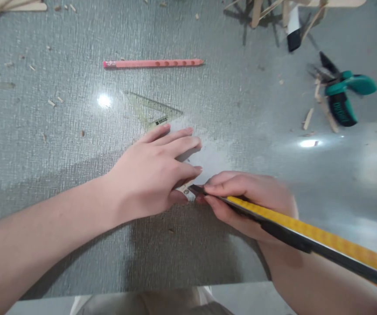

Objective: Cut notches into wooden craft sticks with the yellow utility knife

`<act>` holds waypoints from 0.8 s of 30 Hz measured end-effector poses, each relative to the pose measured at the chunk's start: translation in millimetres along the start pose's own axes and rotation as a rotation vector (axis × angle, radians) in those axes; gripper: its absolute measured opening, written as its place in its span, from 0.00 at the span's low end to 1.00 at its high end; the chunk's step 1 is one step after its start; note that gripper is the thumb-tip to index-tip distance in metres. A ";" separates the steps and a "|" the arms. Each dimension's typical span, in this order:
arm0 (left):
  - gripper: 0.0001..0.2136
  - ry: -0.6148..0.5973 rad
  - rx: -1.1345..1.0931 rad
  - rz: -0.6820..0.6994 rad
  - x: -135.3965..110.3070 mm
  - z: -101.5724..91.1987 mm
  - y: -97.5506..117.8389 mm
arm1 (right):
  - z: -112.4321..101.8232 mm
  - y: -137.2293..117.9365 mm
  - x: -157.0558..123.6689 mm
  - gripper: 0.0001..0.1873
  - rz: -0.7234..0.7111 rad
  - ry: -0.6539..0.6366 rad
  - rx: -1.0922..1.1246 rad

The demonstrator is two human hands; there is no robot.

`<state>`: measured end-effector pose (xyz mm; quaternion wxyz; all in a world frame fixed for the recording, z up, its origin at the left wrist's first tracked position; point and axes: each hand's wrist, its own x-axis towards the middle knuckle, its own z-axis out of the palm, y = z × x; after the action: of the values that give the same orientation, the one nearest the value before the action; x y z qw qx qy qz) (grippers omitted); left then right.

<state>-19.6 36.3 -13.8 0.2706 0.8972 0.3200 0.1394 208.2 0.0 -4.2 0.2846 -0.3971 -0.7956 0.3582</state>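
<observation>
My right hand (241, 197) grips a yellow and black utility knife (283, 223) close to its blade end. The blade points left, and its tip meets a small pale piece (186, 189) with a dark round mark. Thumb and index finger of my left hand (155, 170) pinch that piece against the table, while the other fingers stretch out over the surface. Most of the piece is hidden under the fingers, so its full shape cannot be made out. Just beyond the left fingertips lies a clear triangular set square (147, 109).
A pink pencil (155, 64) lies farther back. At the right are green-handled pliers (342, 89) beside wood scraps (308, 119). Wooden sticks (27, 6) lie at the back left, and a stick structure (257, 11) stands at the back right. Wood bits dot the grey table (77, 175).
</observation>
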 end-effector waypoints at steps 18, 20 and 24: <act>0.16 0.012 0.013 0.012 -0.3 0.6 0.0 | 0.9 -12.3 -0.2 0.10 -0.007 -0.110 -0.092; 0.15 0.018 0.008 0.008 -0.7 0.7 0.1 | 1.4 -13.0 -0.1 0.10 0.012 -0.099 -0.088; 0.14 0.027 0.022 0.018 -1.9 1.6 0.4 | 2.1 -9.5 -0.7 0.11 0.005 -0.023 -0.033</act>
<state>-20.1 34.2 -15.1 0.2552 0.9009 0.3172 0.1506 202.9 -5.3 2.0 0.2679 -0.3995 -0.8038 0.3502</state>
